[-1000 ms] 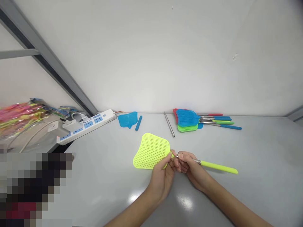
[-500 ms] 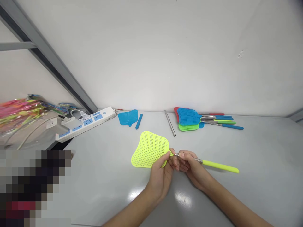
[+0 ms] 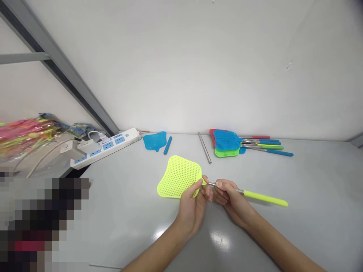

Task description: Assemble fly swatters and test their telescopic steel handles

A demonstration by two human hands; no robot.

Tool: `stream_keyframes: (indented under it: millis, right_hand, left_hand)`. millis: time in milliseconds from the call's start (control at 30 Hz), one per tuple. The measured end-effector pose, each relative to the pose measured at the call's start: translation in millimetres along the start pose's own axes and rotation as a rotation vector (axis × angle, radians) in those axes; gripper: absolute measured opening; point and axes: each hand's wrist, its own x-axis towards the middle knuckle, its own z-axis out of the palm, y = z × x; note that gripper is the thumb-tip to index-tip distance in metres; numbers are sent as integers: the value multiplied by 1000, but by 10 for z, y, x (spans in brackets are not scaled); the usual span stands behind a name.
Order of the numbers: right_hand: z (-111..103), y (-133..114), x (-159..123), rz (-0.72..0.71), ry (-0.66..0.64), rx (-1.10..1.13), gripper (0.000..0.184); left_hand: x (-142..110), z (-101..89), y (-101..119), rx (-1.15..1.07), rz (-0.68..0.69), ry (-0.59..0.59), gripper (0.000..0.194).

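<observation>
A yellow fly swatter point(image 3: 181, 177) is held across the front of me, its perforated head to the left and its yellow grip to the right. My left hand point(image 3: 195, 200) pinches the neck at the base of the head. Around the metal rod, close to the yellow grip, my right hand point(image 3: 231, 198) is closed. A short stretch of rod shows between the two hands. Behind them lie a loose blue swatter head point(image 3: 154, 141), a blue grip point(image 3: 168, 145) and a bare metal rod point(image 3: 204, 148).
A pile of swatters point(image 3: 227, 140) in blue, green and red lies at the back right by the wall. On the left are a white power strip point(image 3: 113, 145) with plugs and bagged colourful items point(image 3: 31, 132). The grey table point(image 3: 312, 226) extends rightward.
My hands have drawn slightly apart, so more of the rod shows between them. Both still hold the yellow swatter. The whole view has shifted a little.
</observation>
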Motion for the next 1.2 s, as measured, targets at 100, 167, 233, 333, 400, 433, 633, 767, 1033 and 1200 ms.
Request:
stream_keyframes:
  millis: [100, 167, 233, 333, 400, 433, 633, 767, 1033, 1200]
  right_hand:
    - [6, -7, -7, -1, -4, 9, 29]
    - [10, -11, -8, -2, -4, 10, 29]
    - [12, -14, -7, -4, -1, 7, 29]
    - [6, -18, 0, -9, 4, 3, 29]
    - [-3, -20, 3, -10, -3, 0, 29]
    - [-8, -21, 4, -12, -6, -3, 29]
    - [-11, -24, 5, -17, -2, -19, 30]
    - [-14, -35, 4, -19, -3, -32, 31]
    - [-97, -110, -22, 145, -158, -141, 28]
    - [-61, -118, -32, 136, -159, -136, 27]
  left_hand:
    - [-1, 1, 16, 0, -2, 11, 16]
    - [1, 3, 30, -1, -4, 18, 16]
    - [6, 4, 46, -2, -2, 29, 15]
    - [11, 8, 66, -6, 2, 55, 15]
    - [13, 11, 74, -13, -2, 66, 14]
    - [13, 11, 77, -18, -4, 69, 14]
    - [14, 15, 95, -61, -8, 100, 12]
    - [18, 20, 111, -58, 9, 114, 11]
    - [-5, -30, 56, 60, 70, 92, 15]
    - [-12, -30, 41, 125, 76, 87, 22]
